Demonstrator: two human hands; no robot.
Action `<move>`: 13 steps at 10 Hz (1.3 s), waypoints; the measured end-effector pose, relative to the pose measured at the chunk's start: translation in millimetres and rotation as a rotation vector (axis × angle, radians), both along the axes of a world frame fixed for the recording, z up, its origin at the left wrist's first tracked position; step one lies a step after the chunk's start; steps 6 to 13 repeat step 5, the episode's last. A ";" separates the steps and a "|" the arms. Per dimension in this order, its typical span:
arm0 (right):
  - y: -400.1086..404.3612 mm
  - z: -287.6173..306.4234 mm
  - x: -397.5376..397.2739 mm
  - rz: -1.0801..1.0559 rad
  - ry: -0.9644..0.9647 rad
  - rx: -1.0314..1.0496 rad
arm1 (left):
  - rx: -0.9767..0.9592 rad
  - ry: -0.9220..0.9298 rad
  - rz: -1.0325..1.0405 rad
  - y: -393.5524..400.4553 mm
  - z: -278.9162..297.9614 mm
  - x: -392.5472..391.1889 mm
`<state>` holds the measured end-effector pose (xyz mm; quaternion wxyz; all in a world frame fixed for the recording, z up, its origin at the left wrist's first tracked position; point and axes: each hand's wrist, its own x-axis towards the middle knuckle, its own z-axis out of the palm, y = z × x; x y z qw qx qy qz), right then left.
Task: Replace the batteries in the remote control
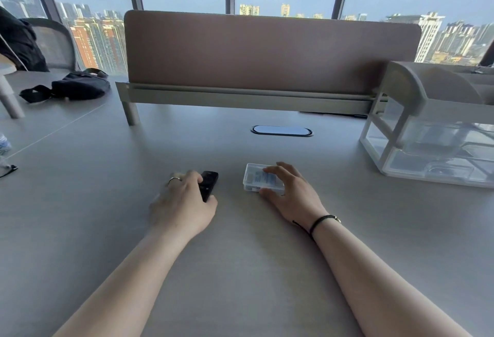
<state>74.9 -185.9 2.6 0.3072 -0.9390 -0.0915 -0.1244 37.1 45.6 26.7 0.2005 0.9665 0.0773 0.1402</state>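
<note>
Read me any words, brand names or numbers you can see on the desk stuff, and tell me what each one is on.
No text here can be read.
Clear plastic case under the right hand: a bluish label shows inside, print too blurred to read.
Black remote at the left hand: no legible markings.
Black bag: no visible lettering.

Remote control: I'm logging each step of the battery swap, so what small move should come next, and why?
Probably lift the remote control off the desk with the left hand and turn it over to reach the battery cover. It lies flat under that hand's grip, its back hidden, while the right hand rests on the clear plastic case.
</note>
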 end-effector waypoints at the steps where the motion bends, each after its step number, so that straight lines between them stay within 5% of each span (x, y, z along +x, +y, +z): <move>1: 0.4 0.3 6.6 -0.013 0.034 -0.032 | 0.026 0.090 -0.009 -1.0 -5.0 0.6; 3: 0.4 1.4 -2.2 -0.023 0.025 -0.053 | -0.036 0.052 0.002 0.2 -6.9 -4.1; 4: -2.7 0.7 -17.2 -0.075 0.044 -0.051 | -0.057 -0.084 0.002 0.0 -8.3 -14.6; 5: -5.9 1.2 -37.3 -0.165 0.056 -0.045 | 0.014 -0.330 -0.237 -14.0 -19.1 -27.1; 13: -5.9 1.2 -37.3 -0.165 0.056 -0.045 | 0.014 -0.330 -0.237 -14.0 -19.1 -27.1</move>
